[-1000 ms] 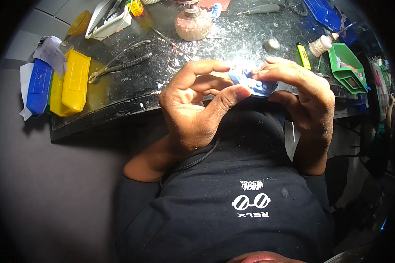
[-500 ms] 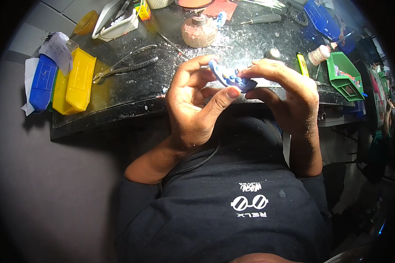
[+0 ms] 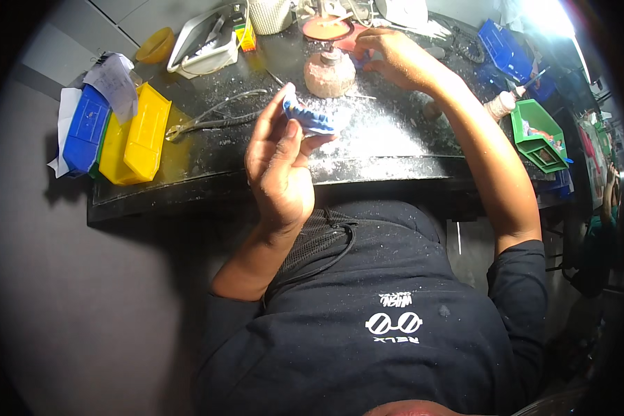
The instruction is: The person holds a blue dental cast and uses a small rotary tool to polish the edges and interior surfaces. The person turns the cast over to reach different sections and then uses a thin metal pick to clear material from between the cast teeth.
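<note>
My left hand [image 3: 281, 177] is raised at the near edge of a dusty black desk [image 3: 222, 154], its fingers pinching a curved blue-and-white piece [image 3: 313, 120] with a row of tooth-like bumps. My thumb crosses its near side, my other fingers go behind it, and their grip on the far side is hidden. Glare washes out its right end.

My right hand [image 3: 402, 61] reaches far across the desk, fingers bent down at a small blue object [image 3: 360, 59]. They cover most of it, so I cannot tell whether they have closed on it. Just left of it stands a pinkish, crusted jar [image 3: 329, 78] with a metal neck; a reddish disc [image 3: 327, 28] shows above.

My right forearm [image 3: 496, 159] partly hides a pale bottle [image 3: 500, 105], near a green bin [image 3: 527, 148] whose jumbled contents are hard to make out. A thin tool [image 3: 275, 78] disappears behind my left fingers. To their left lie pliers [image 3: 222, 122]. A woven basket [image 3: 269, 15] is cut off by the top edge.
</note>
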`<state>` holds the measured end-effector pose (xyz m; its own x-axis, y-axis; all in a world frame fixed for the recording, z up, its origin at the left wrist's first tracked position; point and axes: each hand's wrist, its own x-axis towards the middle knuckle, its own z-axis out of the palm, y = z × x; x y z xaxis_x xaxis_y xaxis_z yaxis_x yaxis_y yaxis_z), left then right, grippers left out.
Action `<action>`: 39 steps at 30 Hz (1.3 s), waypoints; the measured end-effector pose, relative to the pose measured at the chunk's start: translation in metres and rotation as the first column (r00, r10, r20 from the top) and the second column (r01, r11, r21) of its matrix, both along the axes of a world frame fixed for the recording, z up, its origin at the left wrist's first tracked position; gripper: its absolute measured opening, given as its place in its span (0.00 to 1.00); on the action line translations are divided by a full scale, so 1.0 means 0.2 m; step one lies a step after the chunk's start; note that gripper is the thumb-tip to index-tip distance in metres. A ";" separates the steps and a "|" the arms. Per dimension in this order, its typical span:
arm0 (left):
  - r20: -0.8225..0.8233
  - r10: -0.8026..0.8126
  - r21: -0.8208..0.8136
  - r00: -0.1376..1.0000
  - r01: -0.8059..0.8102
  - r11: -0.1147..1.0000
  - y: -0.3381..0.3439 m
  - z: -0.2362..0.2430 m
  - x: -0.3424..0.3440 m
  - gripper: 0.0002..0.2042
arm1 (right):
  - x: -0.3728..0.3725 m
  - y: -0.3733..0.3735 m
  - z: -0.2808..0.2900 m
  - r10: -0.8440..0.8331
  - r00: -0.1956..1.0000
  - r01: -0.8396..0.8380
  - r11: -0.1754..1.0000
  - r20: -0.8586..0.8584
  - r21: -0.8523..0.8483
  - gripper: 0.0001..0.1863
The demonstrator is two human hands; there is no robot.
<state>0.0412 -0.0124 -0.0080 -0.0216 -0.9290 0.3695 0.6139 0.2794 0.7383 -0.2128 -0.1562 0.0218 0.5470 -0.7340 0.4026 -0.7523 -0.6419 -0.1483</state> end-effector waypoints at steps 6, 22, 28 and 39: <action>-0.134 -0.085 0.014 0.987 0.088 0.996 -0.02 -0.04 0.04 0.27 | -0.10 0.08 0.11 -0.071 0.997 0.072 0.991 -0.011 0.113 0.07; -0.584 -0.509 0.184 0.633 0.713 0.676 0.01 0.01 0.00 0.36 | 0.02 1.30 0.09 -0.047 0.843 -0.438 0.520 0.537 0.734 0.32; -0.483 -0.567 0.207 0.667 0.716 0.666 0.04 -0.01 -0.07 0.44 | 0.05 1.25 0.13 -0.210 0.765 -0.208 0.813 0.608 0.543 0.31; -0.248 -0.470 0.388 0.847 0.531 0.753 0.10 0.01 -0.17 0.46 | 0.15 1.06 0.22 0.047 0.943 0.004 0.988 0.329 -0.155 0.31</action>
